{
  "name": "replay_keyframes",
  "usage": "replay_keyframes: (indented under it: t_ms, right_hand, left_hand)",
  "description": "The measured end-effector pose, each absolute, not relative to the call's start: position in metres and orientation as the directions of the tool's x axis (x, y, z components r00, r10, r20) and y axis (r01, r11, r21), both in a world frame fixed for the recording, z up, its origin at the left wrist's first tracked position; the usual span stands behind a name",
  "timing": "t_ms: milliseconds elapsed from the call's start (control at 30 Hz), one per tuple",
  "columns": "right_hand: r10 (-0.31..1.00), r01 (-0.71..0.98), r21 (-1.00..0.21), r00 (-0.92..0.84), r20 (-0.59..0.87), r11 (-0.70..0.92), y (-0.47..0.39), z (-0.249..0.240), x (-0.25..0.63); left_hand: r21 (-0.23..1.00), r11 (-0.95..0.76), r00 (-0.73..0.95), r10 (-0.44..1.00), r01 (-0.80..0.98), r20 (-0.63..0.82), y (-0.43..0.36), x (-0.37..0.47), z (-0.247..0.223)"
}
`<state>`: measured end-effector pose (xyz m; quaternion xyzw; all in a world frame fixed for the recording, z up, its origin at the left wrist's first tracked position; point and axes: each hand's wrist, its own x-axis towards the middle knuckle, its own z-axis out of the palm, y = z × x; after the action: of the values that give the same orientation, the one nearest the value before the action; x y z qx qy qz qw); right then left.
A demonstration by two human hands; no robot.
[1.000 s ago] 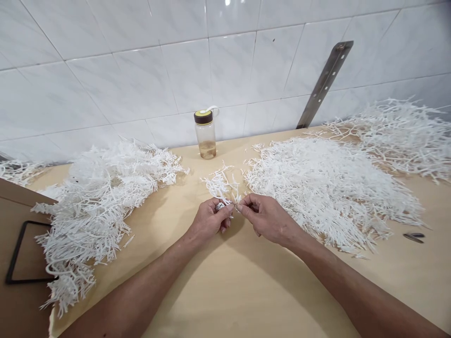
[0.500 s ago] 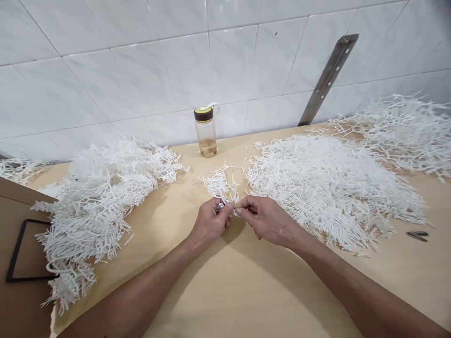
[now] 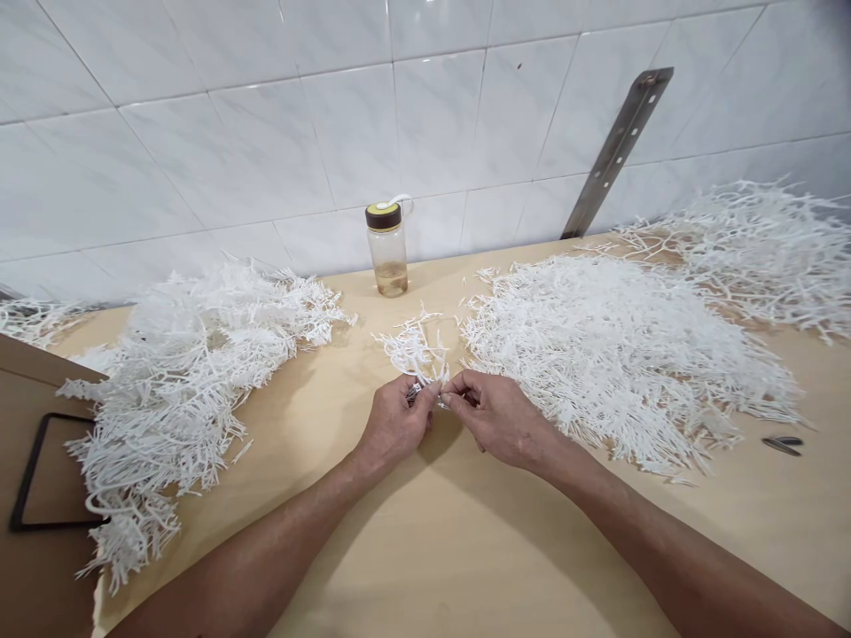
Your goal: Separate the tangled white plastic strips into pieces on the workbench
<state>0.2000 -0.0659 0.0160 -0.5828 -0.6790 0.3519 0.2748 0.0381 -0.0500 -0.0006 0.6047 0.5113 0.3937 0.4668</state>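
Holds a small white branching sprig [image 3: 413, 347] in the left hand [image 3: 397, 415] above the middle of the table [image 3: 432, 549], gripping near the base with the thumb laid against the curled forefinger and with the other fingers folded under. Fans the thin tips of the sprig forward, away from the knuckles. Shows a dark-and-white patch inside that curl, too small to identify. Meets it from the other side with the right hand [image 3: 498, 415], closed to a pinch between thumb and forefinger at the sprig's lower end, just beside the left thumb; too fine to make out, any strand between those fingertips. Flanked by a left heap [image 3: 199, 381] of tangled white strands and a broader right heap [image 3: 612, 346], near the right hand. Beyond, to the far right, a looser pile [image 3: 764, 252] of white branches. Behind the sprig, an upright bottle [image 3: 389, 257] part-filled with amber liquid, close to a tiled wall [image 3: 346, 124] and well left of a slanting metal strip [image 3: 618, 151]. At right, a small dark object [image 3: 783, 445] on the table; at left, a brown panel [image 3: 46, 377] with a black loop [image 3: 30, 470].
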Motion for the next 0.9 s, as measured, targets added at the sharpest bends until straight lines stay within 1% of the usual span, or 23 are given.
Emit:
replay_keyframes:
  t_ms: [133, 267, 367, 467, 633, 767, 833, 900]
  right_hand:
    - [0.978, 0.646, -0.754, -0.205, -0.025, 0.116, -0.068, 0.02, 0.197]
    - [0.981, 0.672, -0.735, -0.185, -0.054, 0.086, -0.07, 0.023, 0.19]
    - [0.991, 0.729, -0.674, -0.129, 0.033, 0.117, -0.072, 0.021, 0.185]
    - [0.987, 0.77, -0.618, -0.11, 0.115, 0.158, -0.074, 0.021, 0.181]
    - [0.999, 0.735, -0.677, -0.04, 0.03, 0.049, -0.07, 0.026, 0.183]
    - [0.998, 0.749, -0.662, 0.027, 0.055, 0.016, -0.064, 0.029, 0.192]
    - [0.996, 0.727, -0.687, 0.056, 0.076, 0.011, -0.063, 0.031, 0.197]
    - [0.993, 0.661, -0.75, 0.087, 0.077, 0.001, -0.064, 0.031, 0.201]
  left_hand:
    - [0.966, -0.097, 0.139, 0.988, 0.241, 0.065, -0.053, 0.038, -0.001]
    - [0.968, -0.14, 0.117, 0.986, 0.208, 0.117, -0.057, 0.039, -0.002]
    - [0.944, -0.222, 0.096, 0.974, 0.243, 0.205, -0.058, 0.039, -0.003]
    - [0.918, -0.289, 0.092, 0.957, 0.272, 0.274, -0.057, 0.039, -0.002]
    - [0.927, -0.295, 0.093, 0.955, 0.233, 0.281, -0.063, 0.039, 0.004]
    - [0.885, -0.389, 0.205, 0.916, 0.255, 0.344, -0.071, 0.039, 0.008]
    - [0.89, -0.366, 0.239, 0.922, 0.273, 0.306, -0.07, 0.04, 0.007]
    - [0.931, -0.266, 0.214, 0.953, 0.25, 0.215, -0.065, 0.04, 0.003]
